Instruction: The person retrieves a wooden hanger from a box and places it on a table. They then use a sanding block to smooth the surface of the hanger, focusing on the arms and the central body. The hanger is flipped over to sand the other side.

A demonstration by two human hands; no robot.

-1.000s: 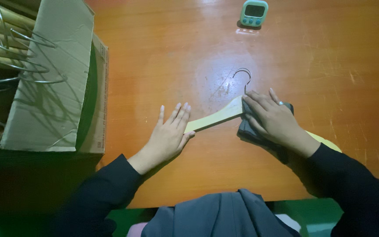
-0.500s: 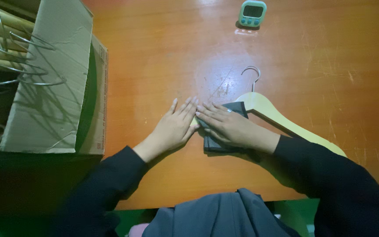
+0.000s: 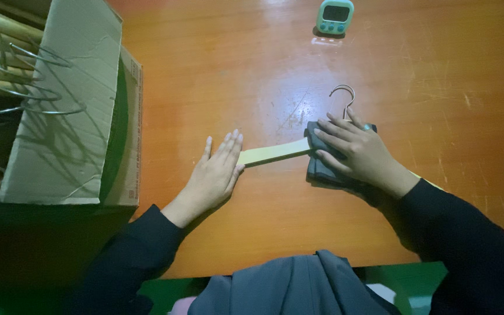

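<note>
Two bare hands are laid on an orange wooden table [image 3: 217, 64], both in dark sleeves. The left hand [image 3: 214, 175] is spread flat, palm down, fingers straight and close together; nothing is grasped by it. Its fingertips are placed right at the free end of a pale wooden hanger [image 3: 275, 153], which lies flat on the table and runs from that end towards the right. Whether the end is actually touched by the fingers cannot be told.

The right hand [image 3: 354, 150] is pressed down, fingers extended and slightly fanned, on a dark grey cloth [image 3: 321, 170] that is wrapped or laid over the middle of the hanger. The cloth is held flat beneath the palm rather than gripped in a fist. A ring is worn on one finger of this hand. The hanger's metal hook [image 3: 344, 96] is seen sticking out just beyond the fingertips, curved towards the far side of the table. A small strip of the hanger's other arm is glimpsed beside the right sleeve.

At the left edge an open cardboard box [image 3: 71, 111] is stood, its flap raised; more wooden hangers with wire hooks [image 3: 13, 64] are stacked inside. Well apart from the hands, at the far edge, a small mint-green digital timer [image 3: 335, 16] is set
</note>
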